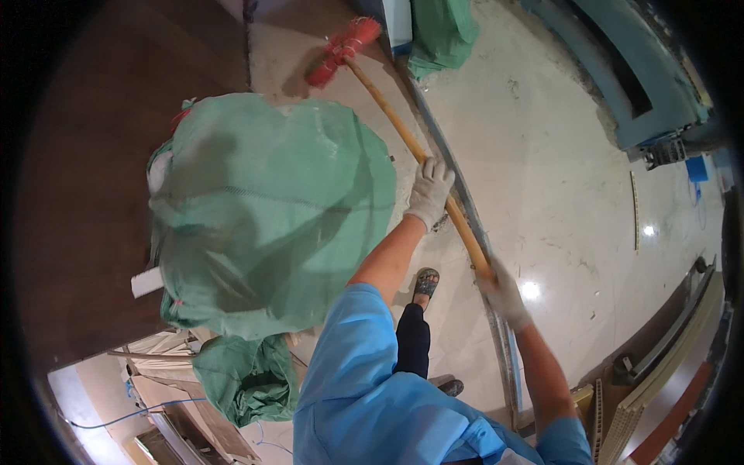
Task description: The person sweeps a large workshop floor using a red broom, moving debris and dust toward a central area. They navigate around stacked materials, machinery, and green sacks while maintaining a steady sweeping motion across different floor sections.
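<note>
A broom with red bristles (346, 49) and a long yellow wooden handle (387, 110) stretches from the far middle back toward me. My left hand (431, 191), in a pale work glove, is wrapped round the middle of the handle. Lower down, my right hand (504, 293), also gloved and somewhat blurred, grips the handle near its end. The bristles are at the floor beside a dark brown panel, past a large full green woven sack (271, 209). That sack bulges to the left of my left hand. Along the handle's right side runs a narrow grey strip (457, 174) on the floor.
A crumpled green sack (248, 378) lies near left by stacked boards (186, 415) and a blue cable (139, 413). Another green sack (442, 35) sits at the far side. Blue-grey panels (651, 70) stand far right; long boards (659, 372) lean near right. Debris dots the pale floor.
</note>
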Demonstrator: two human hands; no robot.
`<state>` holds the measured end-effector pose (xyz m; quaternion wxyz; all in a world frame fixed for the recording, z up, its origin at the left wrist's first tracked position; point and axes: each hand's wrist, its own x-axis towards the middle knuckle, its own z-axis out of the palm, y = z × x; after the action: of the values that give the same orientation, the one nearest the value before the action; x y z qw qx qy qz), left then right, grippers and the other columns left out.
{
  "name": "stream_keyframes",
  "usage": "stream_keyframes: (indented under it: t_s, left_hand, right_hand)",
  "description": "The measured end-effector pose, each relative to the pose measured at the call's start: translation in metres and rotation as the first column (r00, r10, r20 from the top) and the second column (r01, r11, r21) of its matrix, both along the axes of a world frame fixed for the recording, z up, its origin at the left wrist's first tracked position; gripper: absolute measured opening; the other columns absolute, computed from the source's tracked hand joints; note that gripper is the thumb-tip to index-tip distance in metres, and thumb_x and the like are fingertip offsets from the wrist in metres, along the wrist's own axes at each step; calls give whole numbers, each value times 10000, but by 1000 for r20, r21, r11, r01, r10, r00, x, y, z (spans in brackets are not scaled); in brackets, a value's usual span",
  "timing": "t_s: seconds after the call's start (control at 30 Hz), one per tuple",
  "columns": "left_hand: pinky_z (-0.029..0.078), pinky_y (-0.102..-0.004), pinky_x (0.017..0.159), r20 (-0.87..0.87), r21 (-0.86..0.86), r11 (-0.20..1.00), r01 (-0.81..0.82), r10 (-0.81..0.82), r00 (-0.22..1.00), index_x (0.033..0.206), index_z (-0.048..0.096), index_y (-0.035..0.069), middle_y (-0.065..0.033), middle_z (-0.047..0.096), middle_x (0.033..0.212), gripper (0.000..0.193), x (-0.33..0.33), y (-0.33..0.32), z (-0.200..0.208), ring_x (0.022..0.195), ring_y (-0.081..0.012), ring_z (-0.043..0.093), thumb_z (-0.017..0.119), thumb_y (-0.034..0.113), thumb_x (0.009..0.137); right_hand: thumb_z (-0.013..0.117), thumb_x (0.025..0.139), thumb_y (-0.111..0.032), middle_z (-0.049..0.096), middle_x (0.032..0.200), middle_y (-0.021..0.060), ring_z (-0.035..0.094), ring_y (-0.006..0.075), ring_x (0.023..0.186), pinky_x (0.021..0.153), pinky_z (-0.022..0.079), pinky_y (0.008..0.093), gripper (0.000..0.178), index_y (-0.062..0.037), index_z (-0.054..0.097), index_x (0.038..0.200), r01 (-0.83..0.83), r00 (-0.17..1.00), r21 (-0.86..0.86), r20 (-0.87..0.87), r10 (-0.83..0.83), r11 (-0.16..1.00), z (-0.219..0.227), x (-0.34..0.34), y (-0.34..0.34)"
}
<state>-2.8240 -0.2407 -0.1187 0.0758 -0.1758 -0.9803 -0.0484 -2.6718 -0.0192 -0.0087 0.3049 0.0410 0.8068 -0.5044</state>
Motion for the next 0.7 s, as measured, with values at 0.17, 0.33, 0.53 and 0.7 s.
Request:
stream_keyframes:
  t_s: [0.17,0.33,0.53,0.7]
  left_hand:
    - [264,-474,1152,305,102,948,-303,260,916,1415,444,92,-127,350,1500,625,-69,-31,-42,1418,-347,298,646,173,830]
    - [247,-496,1161,591,-30,997,-71,75,803,1473,368,141,-88,293,1546,769,-59,-14,-101,1438,-343,263,713,220,790]
    - [181,-571,1156,621,85,991,107,-136,772,1313,544,173,-57,420,1461,518,20,44,-132,1442,-285,237,663,267,818]
    - [189,-592,1135,717,69,940,334,-279,639,1268,575,154,-73,528,1357,422,91,80,-84,1409,-342,248,604,235,855]
  right_hand:
    - [568,940,-169,500,688,-1,448,81,492,426,361,246,605,-78,350,1497,157,975,-275,194,-105,949,-71,-149,-81]
    - [518,978,-185,447,707,-45,404,42,500,422,334,205,607,-169,291,1541,250,891,-105,414,-186,963,-39,-62,-38]
    - [505,981,-165,393,627,-53,374,56,476,422,312,219,633,-139,241,1556,396,703,40,630,-331,917,74,96,49]
    - [541,956,-131,433,643,-44,400,54,483,420,327,219,621,-106,306,1531,480,554,127,723,-412,868,129,152,73]
